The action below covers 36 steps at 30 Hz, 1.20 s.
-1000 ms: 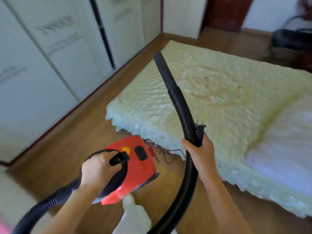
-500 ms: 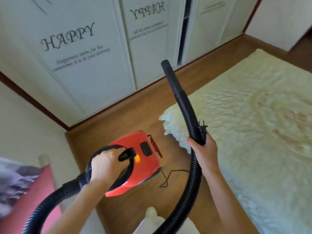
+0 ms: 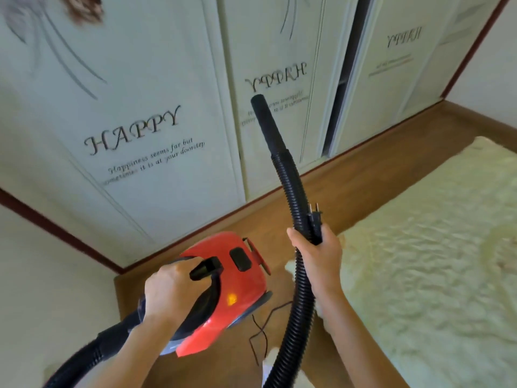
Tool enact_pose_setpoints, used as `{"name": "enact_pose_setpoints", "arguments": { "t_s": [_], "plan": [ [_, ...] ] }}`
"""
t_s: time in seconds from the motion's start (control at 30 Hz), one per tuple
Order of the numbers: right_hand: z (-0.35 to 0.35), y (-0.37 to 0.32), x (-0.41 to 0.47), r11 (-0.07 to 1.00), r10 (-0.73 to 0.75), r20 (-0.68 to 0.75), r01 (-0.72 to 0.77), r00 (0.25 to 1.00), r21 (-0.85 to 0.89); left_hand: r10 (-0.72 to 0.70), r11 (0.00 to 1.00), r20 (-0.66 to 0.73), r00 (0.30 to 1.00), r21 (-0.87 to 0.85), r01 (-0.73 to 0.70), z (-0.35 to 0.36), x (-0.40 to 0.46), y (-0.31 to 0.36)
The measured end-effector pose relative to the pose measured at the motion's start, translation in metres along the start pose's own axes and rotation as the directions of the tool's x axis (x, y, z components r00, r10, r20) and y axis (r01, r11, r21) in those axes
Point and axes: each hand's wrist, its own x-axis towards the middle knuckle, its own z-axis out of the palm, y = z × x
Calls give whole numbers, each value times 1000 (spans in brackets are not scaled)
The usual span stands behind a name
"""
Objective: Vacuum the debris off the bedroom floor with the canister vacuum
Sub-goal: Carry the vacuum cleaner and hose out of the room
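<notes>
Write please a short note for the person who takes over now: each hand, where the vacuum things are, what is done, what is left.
Left hand grips the handle of the red canister vacuum, carried above the wooden floor.
Right hand grips the black hose together with the power plug; the nozzle end points up toward the wardrobe doors.
The thin cord hangs below the canister. The bed is to the right.
Done: the vacuum is picked up. Left: plug in, set it down, vacuum the floor. No debris shows in this view.

Soft, even daylight — faint shadows, motion blur top left, wide-angle bowing at the edges.
</notes>
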Motion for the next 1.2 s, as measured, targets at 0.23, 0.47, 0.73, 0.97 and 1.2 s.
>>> {"name": "enact_pose_setpoints", "arguments": {
  "t_s": [0.23, 0.47, 0.73, 0.97, 1.2],
  "plan": [
    [35, -37, 137, 992, -90, -30, 87, 995, -95, 16, 994, -29, 999, -104, -19, 2, 150, 46],
    [67, -48, 274, 985, -108, -182, 81, 977, -152, 204, 972, 123, 971, -141, -187, 50, 316, 77],
    [46, -52, 380, 994, -30, -424, -18, 905, -109, 465, 883, 162, 870, -149, -444, 101, 465, 171],
    [-21, -48, 500, 999, 3, -618, -26, 786, -28, 596, 802, 278, 754, -262, -537, 162, 568, 308],
    [-122, -63, 638, 994, 51, -720, -104, 692, -30, 682, 729, 288, 672, -344, -592, 210, 659, 470]
  ]
}}
